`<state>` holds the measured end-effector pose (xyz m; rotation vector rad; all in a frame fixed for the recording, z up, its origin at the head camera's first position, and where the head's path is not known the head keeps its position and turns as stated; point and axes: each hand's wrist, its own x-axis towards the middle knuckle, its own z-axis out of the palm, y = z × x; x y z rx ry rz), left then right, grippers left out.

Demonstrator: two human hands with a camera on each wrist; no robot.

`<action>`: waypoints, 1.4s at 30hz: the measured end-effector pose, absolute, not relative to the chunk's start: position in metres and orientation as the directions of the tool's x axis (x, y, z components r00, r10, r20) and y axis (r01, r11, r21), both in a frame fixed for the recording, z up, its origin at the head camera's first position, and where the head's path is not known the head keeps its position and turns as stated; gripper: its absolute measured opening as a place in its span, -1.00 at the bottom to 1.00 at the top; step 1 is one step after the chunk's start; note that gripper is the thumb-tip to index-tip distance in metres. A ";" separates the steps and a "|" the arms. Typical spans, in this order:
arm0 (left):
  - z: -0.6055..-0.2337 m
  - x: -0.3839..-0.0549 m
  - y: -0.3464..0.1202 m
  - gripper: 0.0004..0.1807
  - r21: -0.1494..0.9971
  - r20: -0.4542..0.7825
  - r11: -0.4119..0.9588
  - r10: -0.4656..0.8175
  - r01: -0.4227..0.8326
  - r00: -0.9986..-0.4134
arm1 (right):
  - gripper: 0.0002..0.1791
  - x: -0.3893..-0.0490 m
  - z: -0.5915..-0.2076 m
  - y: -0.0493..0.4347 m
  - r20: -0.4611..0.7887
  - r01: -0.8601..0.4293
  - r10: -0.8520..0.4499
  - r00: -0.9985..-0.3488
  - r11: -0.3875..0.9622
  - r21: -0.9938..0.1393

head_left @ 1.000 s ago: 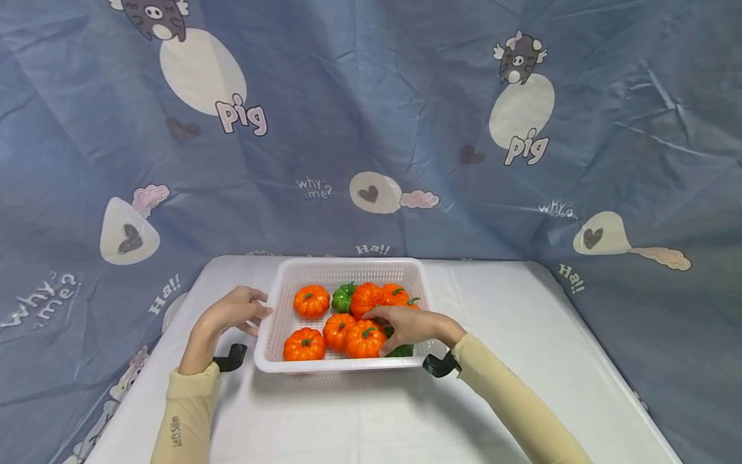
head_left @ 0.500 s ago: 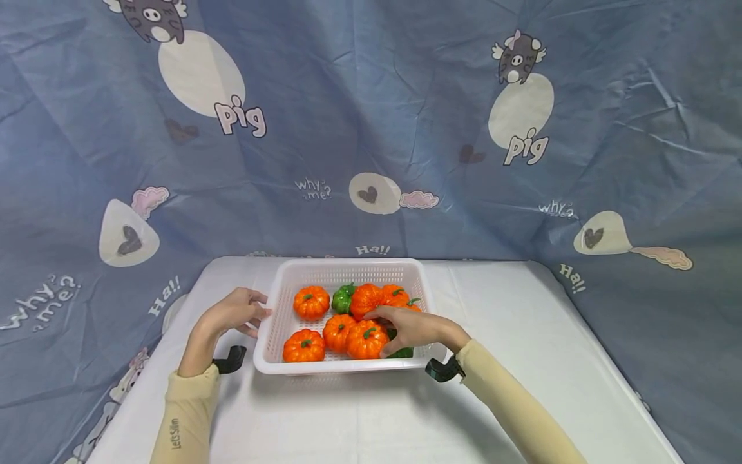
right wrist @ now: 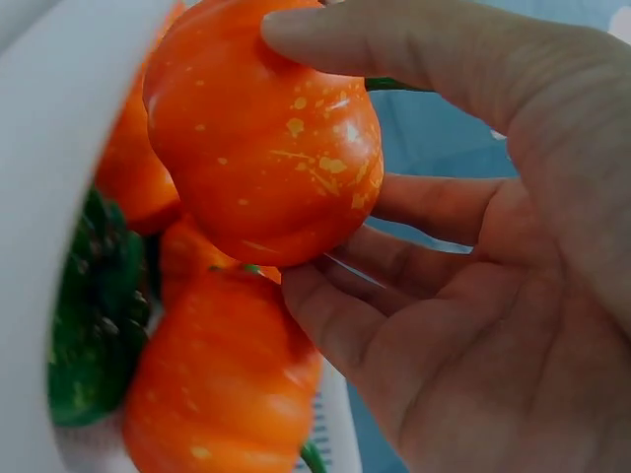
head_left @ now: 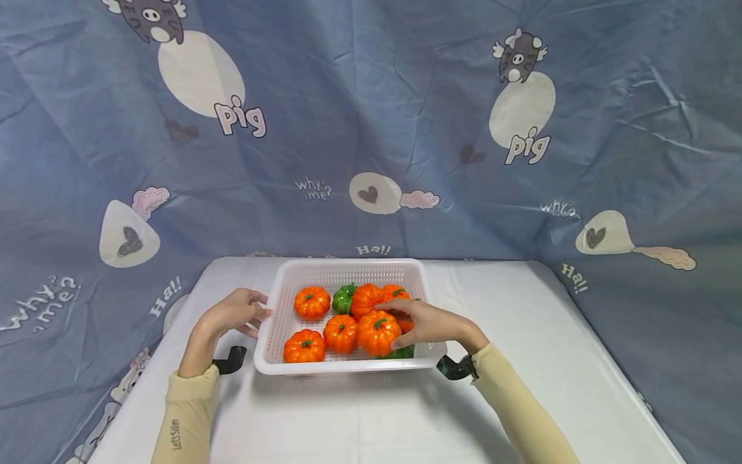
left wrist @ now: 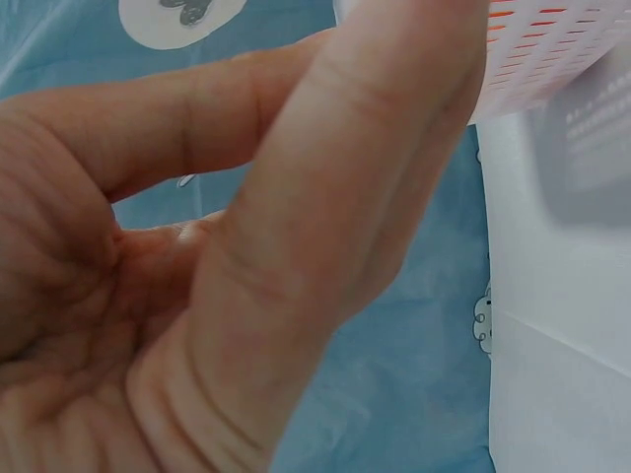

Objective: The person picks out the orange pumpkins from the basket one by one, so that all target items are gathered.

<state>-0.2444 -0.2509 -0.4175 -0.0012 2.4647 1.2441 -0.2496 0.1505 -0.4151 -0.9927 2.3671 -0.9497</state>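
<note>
An orange toy pumpkin [head_left: 375, 336] with a green stem is held between the thumb and fingers of my right hand [head_left: 430, 322], raised off the others in the right half of the white plastic basket [head_left: 348, 367]. The right wrist view shows thumb and fingers on opposite sides of this pumpkin [right wrist: 266, 148]. My left hand [head_left: 234, 310] is at the basket's left rim with loosely bent fingers. Its fingertips reach the rim; whether they press on it I cannot tell. Beneath the held pumpkin, a green pumpkin [head_left: 402, 352] is partly hidden.
Several more orange pumpkins, among them one at front left [head_left: 304, 347] and one at back left [head_left: 312, 303], lie in the basket. A green pumpkin [head_left: 344, 299] sits at the back. The basket stands on a white-covered table [head_left: 522, 322] before a blue printed curtain [head_left: 371, 129].
My right hand has taken hold of the front middle pumpkin and moved it up and to the right. The left hand has stayed at the basket rim.
</note>
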 end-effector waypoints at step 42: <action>-0.416 -0.243 -0.251 -0.41 0.776 -0.330 0.609 0.170 -0.165 -0.928 | -0.14 -0.279 -0.443 0.298 0.020 -0.081 -0.149 -0.989 0.418 -0.905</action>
